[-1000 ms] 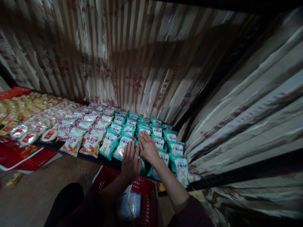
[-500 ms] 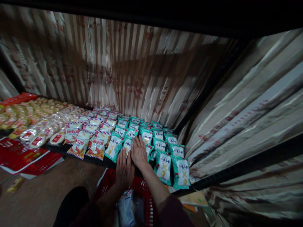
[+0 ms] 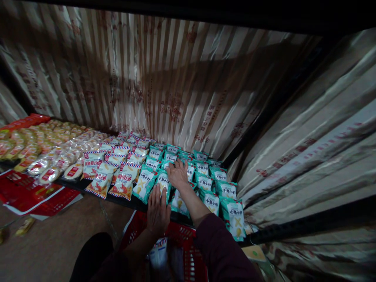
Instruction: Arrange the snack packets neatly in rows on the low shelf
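Rows of green-and-white snack bags lie overlapped on a dark low shelf. My left hand rests, fingers stretched out, against the lower part of a front-row snack bag. Farther back, my right hand reaches over the same rows, its fingers spread and touching the bags beneath it. Neither hand has a bag gripped. Some bags are partly covered by my right forearm.
Left of the green bags are striped shrimp-snack bags, round wrapped pastries and yellow packets. A red basket with packets inside stands below. Striped curtain cloth hangs behind, and a dark post rises at right.
My right hand has moved farther back over the bags. My left hand stays near the front row. A front bag under my right arm now shows more, and the view has shifted slightly.
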{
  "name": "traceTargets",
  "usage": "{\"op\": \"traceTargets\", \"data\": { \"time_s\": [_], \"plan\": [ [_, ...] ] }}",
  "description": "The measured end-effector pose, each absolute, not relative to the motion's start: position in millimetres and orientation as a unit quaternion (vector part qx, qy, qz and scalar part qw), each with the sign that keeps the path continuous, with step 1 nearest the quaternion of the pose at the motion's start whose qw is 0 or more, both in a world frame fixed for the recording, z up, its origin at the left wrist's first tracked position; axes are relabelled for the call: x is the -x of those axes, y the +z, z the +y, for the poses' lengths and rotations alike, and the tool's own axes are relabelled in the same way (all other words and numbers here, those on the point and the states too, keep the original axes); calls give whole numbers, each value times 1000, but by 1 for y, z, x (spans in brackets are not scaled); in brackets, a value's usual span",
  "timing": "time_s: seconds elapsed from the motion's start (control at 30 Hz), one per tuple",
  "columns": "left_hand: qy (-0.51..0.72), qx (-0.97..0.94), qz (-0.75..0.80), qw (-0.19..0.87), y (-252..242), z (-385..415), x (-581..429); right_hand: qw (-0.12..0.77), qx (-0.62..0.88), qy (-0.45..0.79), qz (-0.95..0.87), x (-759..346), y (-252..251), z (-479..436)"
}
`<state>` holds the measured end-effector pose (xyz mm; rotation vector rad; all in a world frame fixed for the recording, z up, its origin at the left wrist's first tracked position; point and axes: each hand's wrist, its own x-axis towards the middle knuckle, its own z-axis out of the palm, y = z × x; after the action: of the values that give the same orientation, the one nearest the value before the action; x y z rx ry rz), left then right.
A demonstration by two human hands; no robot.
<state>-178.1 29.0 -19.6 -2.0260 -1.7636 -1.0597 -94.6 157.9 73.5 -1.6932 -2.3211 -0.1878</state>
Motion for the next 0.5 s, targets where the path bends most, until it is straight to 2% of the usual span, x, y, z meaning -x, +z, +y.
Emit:
{"op": "traceTargets", "data": {
  "time_s": [0.3, 0.5],
  "plan": [
    [-381, 704, -584, 137, -27, 33, 179, 143, 565, -56, -811, 89, 63, 157],
    [-397, 705, -570, 143, -27, 34, 181, 214, 543, -62, -809, 88, 67, 139]
  ]
}}
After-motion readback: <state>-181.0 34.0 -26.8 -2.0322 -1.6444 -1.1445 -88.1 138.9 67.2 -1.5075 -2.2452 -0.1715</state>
